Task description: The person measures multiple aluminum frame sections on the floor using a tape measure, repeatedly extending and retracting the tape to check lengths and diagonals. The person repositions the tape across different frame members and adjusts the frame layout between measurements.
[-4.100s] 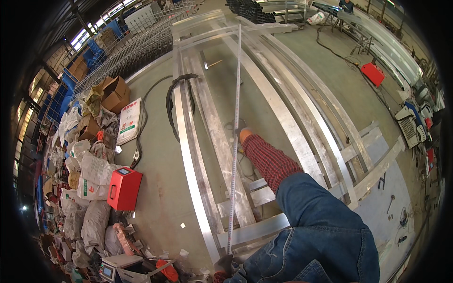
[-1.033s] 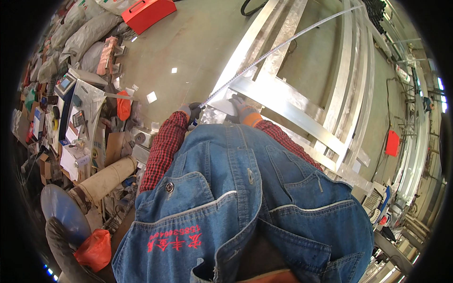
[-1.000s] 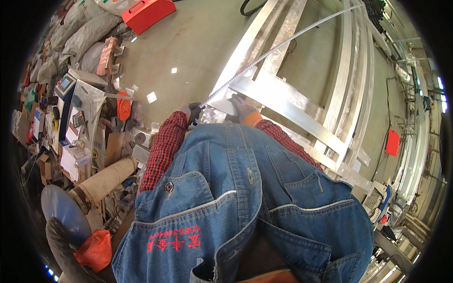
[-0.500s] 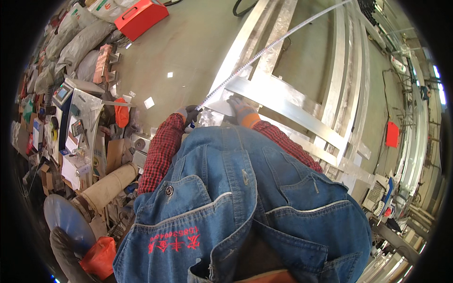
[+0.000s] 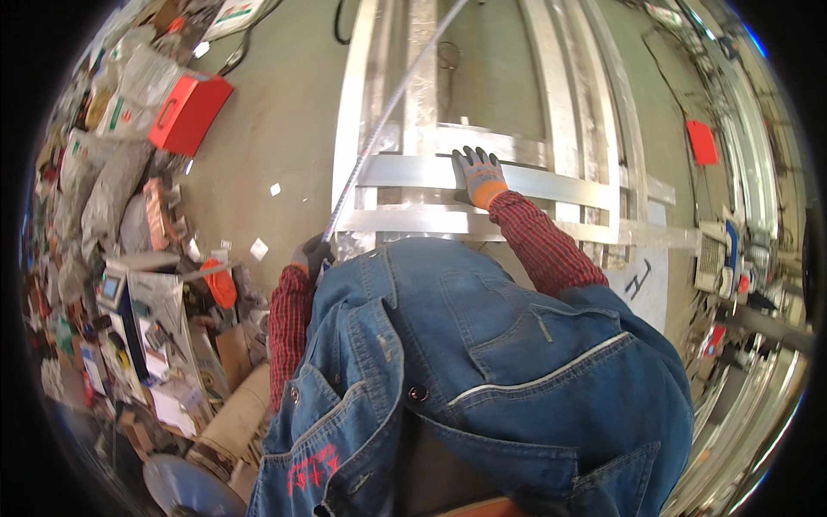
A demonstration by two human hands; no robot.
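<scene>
My left hand (image 5: 312,253), in a dark-palmed work glove, is closed around the near end of a tape measure, whose case is mostly hidden. The pulled-out tape blade (image 5: 385,119) runs away from it at a slant over the metal frame and leaves the picture at the top. My right hand (image 5: 480,177), in a grey and orange glove, lies with fingers spread on a flat silvery bar (image 5: 401,170). That bar lies crosswise over long metal profiles (image 5: 351,95). A second crosswise bar (image 5: 405,221) lies nearer to me.
A red metal box (image 5: 191,114) stands on the floor at the far left, beside grey sacks (image 5: 116,185). A cluttered workbench (image 5: 164,319) is close on my left. On the right are a white sheet (image 5: 642,284), a red tag (image 5: 702,142) and stacked long profiles (image 5: 758,172).
My right hand has moved right along the crosswise bar, away from the left hand, its fingers now spread. The left hand still grips the tape measure. The whole view has turned.
</scene>
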